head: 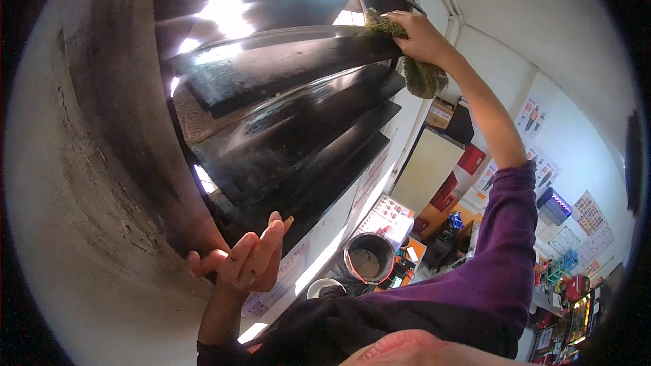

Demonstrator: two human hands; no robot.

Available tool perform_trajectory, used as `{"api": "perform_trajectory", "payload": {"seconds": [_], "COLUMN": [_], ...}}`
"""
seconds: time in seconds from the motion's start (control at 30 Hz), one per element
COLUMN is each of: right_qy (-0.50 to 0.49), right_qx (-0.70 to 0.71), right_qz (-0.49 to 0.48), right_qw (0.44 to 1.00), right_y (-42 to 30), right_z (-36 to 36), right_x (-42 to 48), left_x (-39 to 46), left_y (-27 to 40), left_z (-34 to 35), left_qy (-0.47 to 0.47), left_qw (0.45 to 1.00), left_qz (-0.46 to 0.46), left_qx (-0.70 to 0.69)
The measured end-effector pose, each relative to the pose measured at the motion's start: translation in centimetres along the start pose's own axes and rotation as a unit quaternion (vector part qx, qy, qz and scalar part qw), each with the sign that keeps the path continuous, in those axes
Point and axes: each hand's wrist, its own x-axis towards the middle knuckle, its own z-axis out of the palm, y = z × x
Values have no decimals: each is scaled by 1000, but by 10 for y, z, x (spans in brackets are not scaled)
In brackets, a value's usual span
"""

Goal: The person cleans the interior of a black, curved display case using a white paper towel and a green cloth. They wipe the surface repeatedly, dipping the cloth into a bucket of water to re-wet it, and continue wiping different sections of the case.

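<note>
Dark louvre slats of a window fill the upper middle of the head view, with bright light coming in at the top. My right hand is raised to the right end of the upper slats and grips a green cloth, part of which hangs below the fingers. At the lower left end of the slats is my left hand, palm up with its fingers loosely curled and apart. No cloth or tool shows in it. It is close to the window frame; whether it touches the frame cannot be told.
A dark bucket with a red rim holds murky liquid, beside a white bowl. An orange table carries small items. Posters hang on the wall, and a cardboard box sits on a cabinet. Stained plaster lies at left.
</note>
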Motion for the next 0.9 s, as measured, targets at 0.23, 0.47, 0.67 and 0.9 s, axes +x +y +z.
{"api": "perform_trajectory", "payload": {"seconds": [0.23,0.47,0.67,0.9], "right_qy": [69,59,142,178], "right_qx": [8,61,86,119], "right_qz": [-102,-174,-264,-262], "right_qw": [992,981,950,941], "right_y": [-48,-84,-122,-174], "right_z": [-5,-17,-25,-42], "right_x": [9,20,31,42], "left_x": [24,27,3,17], "left_y": [1,3,6,2], "left_z": [-29,-24,-5,-15], "left_qy": [-122,-82,1,-39], "left_qw": [992,991,995,993], "left_qz": [-27,-70,-32,-52], "left_qx": [-31,-78,-93,-95]}}
